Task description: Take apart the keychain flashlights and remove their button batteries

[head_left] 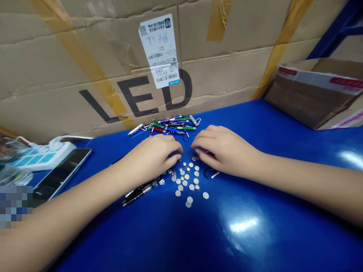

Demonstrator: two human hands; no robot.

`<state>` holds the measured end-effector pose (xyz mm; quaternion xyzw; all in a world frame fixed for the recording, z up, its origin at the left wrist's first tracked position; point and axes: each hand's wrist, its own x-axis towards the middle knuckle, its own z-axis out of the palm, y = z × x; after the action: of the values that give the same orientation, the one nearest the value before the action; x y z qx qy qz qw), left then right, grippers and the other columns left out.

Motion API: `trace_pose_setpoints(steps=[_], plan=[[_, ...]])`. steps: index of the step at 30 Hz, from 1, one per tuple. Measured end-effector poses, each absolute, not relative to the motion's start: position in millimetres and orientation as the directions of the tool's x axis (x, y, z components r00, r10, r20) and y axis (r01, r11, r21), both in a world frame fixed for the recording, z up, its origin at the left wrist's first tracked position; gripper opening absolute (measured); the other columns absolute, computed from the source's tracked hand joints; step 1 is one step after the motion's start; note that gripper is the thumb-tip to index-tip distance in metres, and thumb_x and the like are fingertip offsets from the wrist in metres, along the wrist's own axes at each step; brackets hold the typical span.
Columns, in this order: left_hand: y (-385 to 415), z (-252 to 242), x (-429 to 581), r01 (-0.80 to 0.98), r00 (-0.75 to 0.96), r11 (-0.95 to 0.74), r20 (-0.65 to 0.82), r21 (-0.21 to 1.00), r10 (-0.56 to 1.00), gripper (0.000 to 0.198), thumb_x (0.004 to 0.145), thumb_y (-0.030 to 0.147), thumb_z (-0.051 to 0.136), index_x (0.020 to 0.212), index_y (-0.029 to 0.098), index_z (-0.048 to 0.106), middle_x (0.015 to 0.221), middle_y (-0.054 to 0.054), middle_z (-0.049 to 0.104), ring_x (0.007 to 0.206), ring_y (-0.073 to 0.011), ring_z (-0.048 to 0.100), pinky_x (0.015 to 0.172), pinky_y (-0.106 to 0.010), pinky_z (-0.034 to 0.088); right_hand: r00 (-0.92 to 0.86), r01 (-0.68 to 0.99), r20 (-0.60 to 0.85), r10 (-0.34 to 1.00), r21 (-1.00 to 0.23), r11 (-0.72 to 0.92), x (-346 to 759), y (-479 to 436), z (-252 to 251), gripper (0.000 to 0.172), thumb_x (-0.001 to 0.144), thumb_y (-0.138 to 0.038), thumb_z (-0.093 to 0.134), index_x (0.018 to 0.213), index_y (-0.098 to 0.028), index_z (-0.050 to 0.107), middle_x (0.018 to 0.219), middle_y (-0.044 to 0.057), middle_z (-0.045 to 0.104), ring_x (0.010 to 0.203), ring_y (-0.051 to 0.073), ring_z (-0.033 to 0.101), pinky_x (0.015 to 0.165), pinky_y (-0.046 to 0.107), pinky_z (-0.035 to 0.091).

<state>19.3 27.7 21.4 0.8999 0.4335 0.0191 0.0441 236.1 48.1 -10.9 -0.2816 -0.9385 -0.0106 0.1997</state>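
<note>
Silver button cells (191, 187) lie scattered on the blue table between and in front of my hands. My left hand (159, 153) is curled in a pinch, its thumb tip at a small button cell (179, 158). Facing it, my right hand (222, 147) bends its fingers and thumb round a dark keychain flashlight, mostly hidden by the hand; a black carabiner clip (211, 173) shows below the palm. Black penlights (137, 194) rest under and beside my left wrist. Behind both hands is a pile of coloured keychain flashlights (172, 125), several with clips.
A large cardboard box (232, 75) marked LED stands along the back. At the right is an open carton (300, 98). A phone (61, 177) and a white power strip (42, 156) with plugged-in cables lie at the left, near clear plastic bags (15, 177).
</note>
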Motion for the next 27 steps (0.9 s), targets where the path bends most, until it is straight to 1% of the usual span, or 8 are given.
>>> trace_pose_setpoints(steps=[3, 6, 8, 11, 15, 19, 22, 27], plan=[[24, 22, 16, 0.778, 0.618, -0.614, 0.011, 0.131, 0.786, 0.019, 0.092, 0.026, 0.050, 0.100, 0.020, 0.066, 0.096, -0.005, 0.066, 0.094, -0.0220, 0.059, 0.087, -0.038, 0.045, -0.752, 0.516, 0.412, 0.514, -0.118, 0.849, 235, 46, -17, 0.024, 0.091, -0.021, 0.047, 0.094, -0.015, 0.070, 0.092, 0.008, 0.068, 0.090, 0.020, 0.057, 0.080, 0.034, 0.039], [20, 19, 11, 0.749, 0.643, -0.643, 0.055, 0.159, 0.764, 0.018, 0.093, 0.026, 0.051, 0.101, 0.023, 0.067, 0.097, -0.003, 0.065, 0.093, -0.0206, 0.058, 0.084, -0.036, 0.045, -0.766, 0.466, 0.444, 0.465, -0.115, 0.877, 234, 46, -23, 0.025, 0.091, -0.026, 0.048, 0.091, -0.016, 0.071, 0.090, 0.007, 0.068, 0.088, 0.020, 0.055, 0.080, 0.034, 0.038], [20, 15, 11, 0.716, 0.678, -0.681, 0.077, 0.152, 0.731, 0.017, 0.092, 0.027, 0.054, 0.101, 0.025, 0.069, 0.097, -0.002, 0.064, 0.092, -0.0203, 0.056, 0.083, -0.036, 0.043, -0.767, 0.445, 0.462, 0.445, -0.117, 0.888, 233, 46, -26, 0.025, 0.091, -0.027, 0.048, 0.089, -0.016, 0.071, 0.090, 0.007, 0.068, 0.088, 0.020, 0.055, 0.080, 0.034, 0.038], [25, 8, 13, 0.693, 0.709, -0.709, 0.060, 0.129, 0.703, 0.016, 0.092, 0.028, 0.057, 0.099, 0.027, 0.070, 0.097, -0.001, 0.064, 0.089, -0.0204, 0.055, 0.082, -0.037, 0.040, -0.759, 0.441, 0.481, 0.439, -0.117, 0.890, 232, 47, -30, 0.026, 0.091, -0.025, 0.047, 0.088, -0.016, 0.071, 0.089, 0.006, 0.068, 0.088, 0.020, 0.055, 0.080, 0.034, 0.037], [32, 2, 15, 0.684, 0.720, -0.718, 0.033, 0.129, 0.693, 0.014, 0.091, 0.026, 0.059, 0.095, 0.026, 0.072, 0.092, -0.001, 0.065, 0.086, -0.0198, 0.054, 0.080, -0.036, 0.039, -0.772, 0.450, 0.458, 0.441, -0.098, 0.888, 231, 47, -30, 0.027, 0.091, -0.025, 0.046, 0.086, -0.016, 0.071, 0.087, 0.006, 0.068, 0.088, 0.021, 0.055, 0.080, 0.035, 0.037], [34, 1, 14, 0.689, 0.714, -0.712, 0.047, 0.137, 0.699, 0.013, 0.089, 0.030, 0.062, 0.097, 0.028, 0.072, 0.093, 0.000, 0.066, 0.086, -0.0203, 0.054, 0.080, -0.037, 0.038, -0.794, 0.455, 0.417, 0.442, -0.073, 0.887, 230, 46, -30, 0.028, 0.091, -0.027, 0.046, 0.087, -0.016, 0.071, 0.088, 0.007, 0.068, 0.089, 0.022, 0.054, 0.080, 0.036, 0.036], [34, 2, 16, 0.694, 0.704, -0.699, 0.042, 0.172, 0.709, 0.013, 0.089, 0.029, 0.062, 0.096, 0.028, 0.072, 0.093, 0.000, 0.066, 0.088, -0.0204, 0.054, 0.082, -0.038, 0.039, -0.789, 0.458, 0.417, 0.451, -0.091, 0.885, 230, 46, -30, 0.029, 0.091, -0.029, 0.047, 0.088, -0.015, 0.072, 0.087, 0.007, 0.067, 0.088, 0.022, 0.054, 0.080, 0.036, 0.036], [35, 3, 19, 0.697, 0.685, -0.664, 0.021, 0.270, 0.728, 0.008, 0.084, 0.022, 0.065, 0.090, 0.021, 0.070, 0.090, -0.002, 0.066, 0.089, -0.0191, 0.057, 0.084, -0.035, 0.042, -0.784, 0.438, 0.427, 0.450, -0.133, 0.889, 230, 42, -26, 0.027, 0.090, -0.032, 0.050, 0.088, -0.016, 0.071, 0.085, 0.007, 0.066, 0.086, 0.021, 0.053, 0.078, 0.036, 0.035]])
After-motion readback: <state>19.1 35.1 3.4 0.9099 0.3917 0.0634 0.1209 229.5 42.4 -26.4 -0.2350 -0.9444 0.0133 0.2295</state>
